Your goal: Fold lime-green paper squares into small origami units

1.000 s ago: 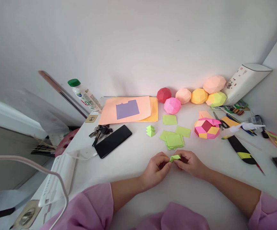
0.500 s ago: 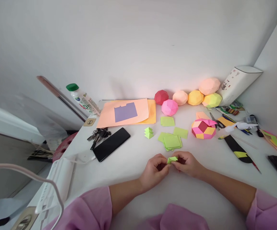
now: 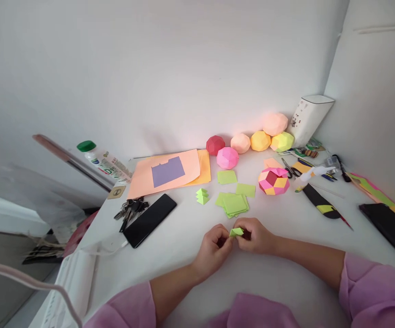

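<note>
Between both hands is a small folded piece of light green paper (image 3: 236,232), raised just above the white table. My left hand (image 3: 212,248) pinches its left end, and my right hand (image 3: 256,236) grips its right side with thumb and curled fingers. Part of the paper is covered by the fingertips. Beyond my hands lies a loose pile of green paper squares (image 3: 234,203). A little stack of folded green pieces (image 3: 202,196) stands to the left of that pile.
Behind are faceted paper balls (image 3: 228,158) and a partly open multicoloured ball (image 3: 274,181). On the left lie a black phone (image 3: 150,220), keys (image 3: 130,209), a bottle (image 3: 105,161) and large paper sheets (image 3: 190,168). A cutter (image 3: 323,201), scissors (image 3: 291,170) and glue bottle (image 3: 311,175) lie right.
The camera view has turned slightly, so the table's contents appear further left. Both hands keep hold of the folded green paper, which now sits at a slightly different angle.
</note>
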The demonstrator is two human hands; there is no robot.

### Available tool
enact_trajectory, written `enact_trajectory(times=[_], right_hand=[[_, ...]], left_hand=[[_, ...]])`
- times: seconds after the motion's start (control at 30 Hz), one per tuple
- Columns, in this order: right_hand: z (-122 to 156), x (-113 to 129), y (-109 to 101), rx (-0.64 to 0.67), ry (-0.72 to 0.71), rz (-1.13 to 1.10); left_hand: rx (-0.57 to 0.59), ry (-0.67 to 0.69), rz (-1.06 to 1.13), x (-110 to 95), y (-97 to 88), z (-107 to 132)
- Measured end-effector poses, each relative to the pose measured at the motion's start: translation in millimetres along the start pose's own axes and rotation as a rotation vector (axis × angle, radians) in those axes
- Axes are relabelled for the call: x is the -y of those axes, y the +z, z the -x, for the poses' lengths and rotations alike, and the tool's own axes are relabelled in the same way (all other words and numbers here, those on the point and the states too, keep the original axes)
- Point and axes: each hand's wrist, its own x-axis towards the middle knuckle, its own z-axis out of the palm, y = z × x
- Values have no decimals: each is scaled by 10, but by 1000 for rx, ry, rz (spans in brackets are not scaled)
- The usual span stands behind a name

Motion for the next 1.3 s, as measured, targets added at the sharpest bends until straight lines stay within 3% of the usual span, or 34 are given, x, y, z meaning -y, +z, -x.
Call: enact_trajectory(times=[0.77,0.93,1.3], right_hand=[[16,0,-65,94,107,-286],[18,17,-100,176,101,-380],[16,-53,-111,129,39,-185]], left_hand=[[21,-73,137,-1,-46,33],[25,-78,154,-5,-56,32],[57,-44,153,-23,-15,30]])
